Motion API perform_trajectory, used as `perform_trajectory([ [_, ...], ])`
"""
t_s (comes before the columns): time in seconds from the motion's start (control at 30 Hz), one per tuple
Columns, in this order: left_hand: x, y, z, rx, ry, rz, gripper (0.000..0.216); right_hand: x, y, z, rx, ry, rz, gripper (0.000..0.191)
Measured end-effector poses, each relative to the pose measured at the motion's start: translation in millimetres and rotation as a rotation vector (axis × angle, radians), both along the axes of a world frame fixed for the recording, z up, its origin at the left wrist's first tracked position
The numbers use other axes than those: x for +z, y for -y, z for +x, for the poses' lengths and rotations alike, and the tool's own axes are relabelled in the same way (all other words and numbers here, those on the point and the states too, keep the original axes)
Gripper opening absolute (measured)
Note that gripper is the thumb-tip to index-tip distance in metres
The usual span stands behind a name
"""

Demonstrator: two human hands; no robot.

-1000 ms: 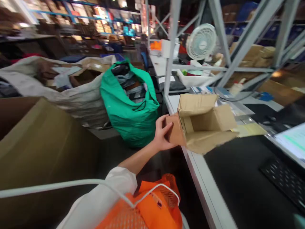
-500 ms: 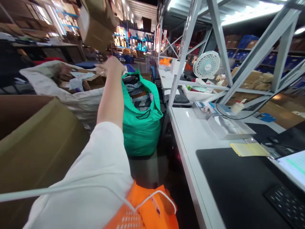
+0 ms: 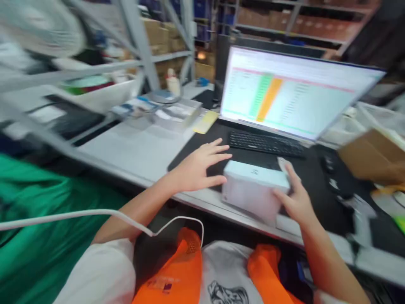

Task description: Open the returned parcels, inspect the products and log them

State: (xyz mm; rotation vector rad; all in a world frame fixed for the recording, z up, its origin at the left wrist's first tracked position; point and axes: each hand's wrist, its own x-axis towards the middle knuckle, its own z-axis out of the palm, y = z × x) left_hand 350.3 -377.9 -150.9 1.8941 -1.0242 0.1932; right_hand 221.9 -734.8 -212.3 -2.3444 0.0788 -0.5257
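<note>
I have the right hand [image 3: 296, 198] clamped on the right end of the white box [image 3: 251, 190], at the near edge of the desk [image 3: 126, 152]. The left hand [image 3: 202, 166], fingers apart, is by its left end; I can't tell if they touch. Farther lie the keyboard [image 3: 265, 144], then the monitor [image 3: 300, 95].

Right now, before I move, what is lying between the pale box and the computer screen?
In the head view, the keyboard lies between the pale box and the screen, on the black mat.
</note>
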Motion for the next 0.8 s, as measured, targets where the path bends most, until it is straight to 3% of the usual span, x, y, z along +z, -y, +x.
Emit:
perform_trajectory([
  [0.07, -1.0, 64, 8, -0.272, -0.113, 0.065, 0.072, 4.5, 2, -18, -0.062, -0.011, 0.049, 0.103],
  [0.13, -6.3, 115, 22, -0.443, -0.238, 0.188, 0.092, 13.3, 6, -15, -0.023, -0.036, 0.126, 0.117],
  [0.23, -28.2, 161, 46, -0.493, -0.437, 0.235, 0.101, 26.9, 40, -20, 0.007, 0.012, 0.178, 0.114],
  [0.3, -49.9, 171, 60, -0.429, -0.597, 0.107, 0.101, 28.5, 83, -49, -0.147, 0.111, 0.041, 0.09],
  [0.33, -61.4, 172, 66, -0.382, -0.683, 0.004, 0.098, 24.8, 109, -69, -0.314, 0.157, -0.084, 0.074],
  [0.4, -82.3, 170, 73, -0.259, -0.853, -0.25, 0.087, 5.7, 169, -110, -0.65, 0.113, -0.23, 0.059],
  [0.47, -97.8, 169, 77, -0.123, -1.011, -0.495, 0.075, -25.8, 229, -138, -0.918, -0.027, -0.241, 0.047],
  [0.57, -108.9, 169, 83, 0.038, -1.192, -0.7, 0.058, -71.5, 289, -146, -0.927, -0.359, -0.103, 0.052],
  [0.67, -110.2, 167, 89, 0.113, -1.242, -0.793, 0.049, -85.2, 292, -138, -0.933, -0.356, -0.045, 0.055],
  [0.73, -109.2, 165, 91, 0.13, -1.215, -0.85, 0.047, -75.0, 268, -136, -0.942, -0.174, 0.09, 0.053],
  [0.8, -108.2, 163, 91, 0.121, -1.149, -0.892, 0.048, -56.9, 230, -138, -0.833, -0.017, 0.316, 0.044],
])
